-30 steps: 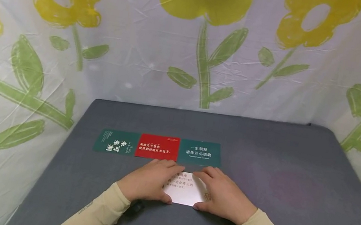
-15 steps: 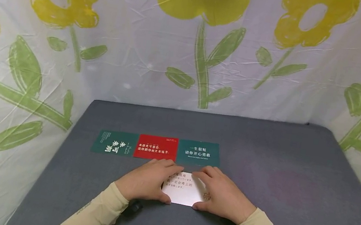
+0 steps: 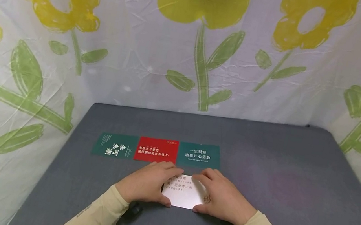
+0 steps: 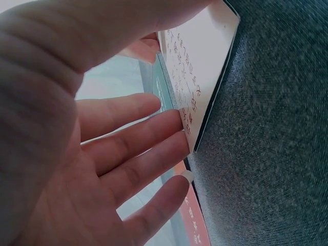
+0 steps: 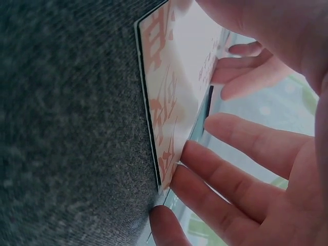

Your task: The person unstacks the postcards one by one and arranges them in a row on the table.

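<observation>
A white card (image 3: 184, 198) printed with brown lettering lies on the grey table in front of the person, between the two hands. At its left end, the left hand (image 3: 150, 183) holds it by the edges, thumb along the near side and fingers along the far side. The right hand (image 3: 225, 197) grips the other end the same way, covering part of a large character. In the left wrist view, fingertips (image 4: 174, 120) meet the far edge of the card. The right wrist view shows the card (image 5: 179, 97) low over the cloth, with fingertips (image 5: 192, 151) against its edge.
Beyond the hands, a row of cards runs side by side: a green one (image 3: 114, 145) at left, a red one (image 3: 156, 150) in the middle, another green one (image 3: 199, 155) at right. A flower-printed white curtain (image 3: 142, 42) stands behind the grey table (image 3: 267, 151).
The head view has shifted slightly, so the scene sits a little lower. Both hands keep the same hold on the white card.
</observation>
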